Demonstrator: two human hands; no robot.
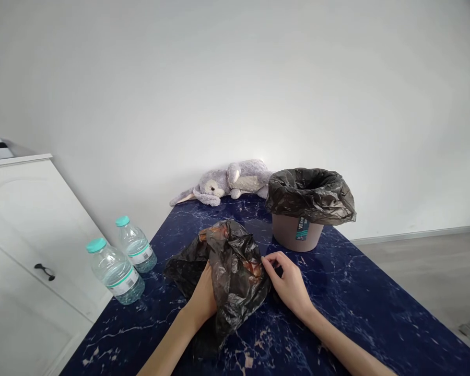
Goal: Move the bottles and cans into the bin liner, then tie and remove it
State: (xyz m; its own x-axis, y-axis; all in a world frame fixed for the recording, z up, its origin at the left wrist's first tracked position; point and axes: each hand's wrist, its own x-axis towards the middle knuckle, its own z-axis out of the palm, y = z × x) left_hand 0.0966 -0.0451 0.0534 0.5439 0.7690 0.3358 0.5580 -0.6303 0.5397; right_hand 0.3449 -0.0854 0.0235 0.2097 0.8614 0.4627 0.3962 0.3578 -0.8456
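Observation:
A crumpled black plastic bag (229, 271) with something brownish inside lies on the dark blue marbled table (356, 303). My left hand (203, 297) is tucked under the bag's left fold; its fingers are hidden by the plastic. On the bag's right side, my right hand (288, 282) pinches the edge of the plastic between thumb and fingers. Behind them stands a small brown bin (297, 232) lined with a black bag (311, 193), its mouth open.
Two water bottles with teal caps (115, 271) (135, 245) stand at the table's left edge. A grey plush rabbit (227, 183) lies at the far end against the white wall. A white cabinet (27, 235) is to the left, bare floor to the right.

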